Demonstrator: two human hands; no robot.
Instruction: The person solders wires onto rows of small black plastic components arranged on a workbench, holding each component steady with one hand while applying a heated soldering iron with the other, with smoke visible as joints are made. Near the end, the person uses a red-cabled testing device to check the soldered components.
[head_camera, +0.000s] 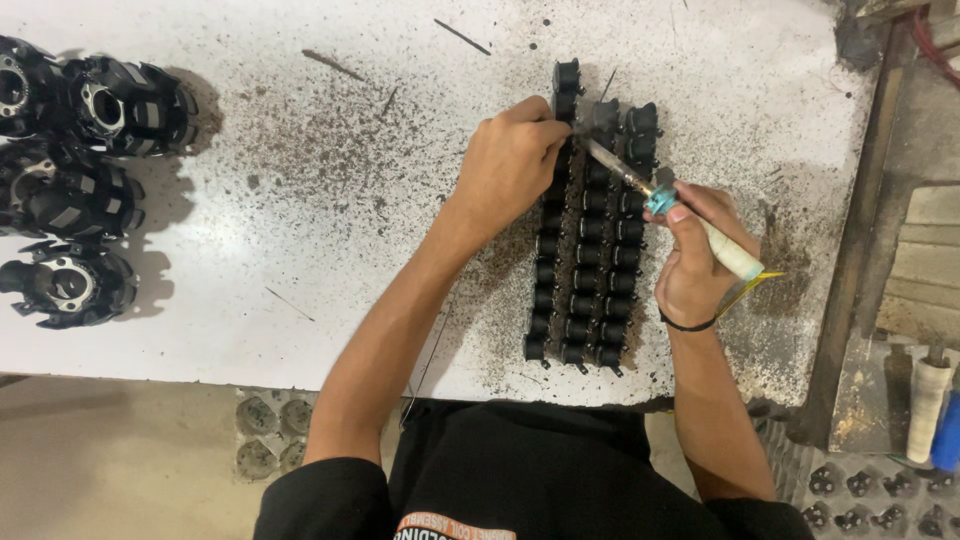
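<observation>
Worktable (300, 250): white top, heavily speckled with dark grit. Landmark: three strips of small black coil parts (590, 270), lying side by side near the table's front edge, long axes running from the person toward the far edge. The left strip reaches farthest away.

Left hand (510, 165) rests on the far end of the left strip, fingers curled and pinching the parts there.

Right hand (695, 260), right of the strips, is clenched around a soldering iron (680, 215): pale handle, blue collar. Its long axis runs diagonally; the metal tip points up-left and meets the far end of the middle strip. A black band sits on the right wrist.

Far left of the strips: four black round stator-like assemblies (75, 180), clustered at the table's left edge.
</observation>
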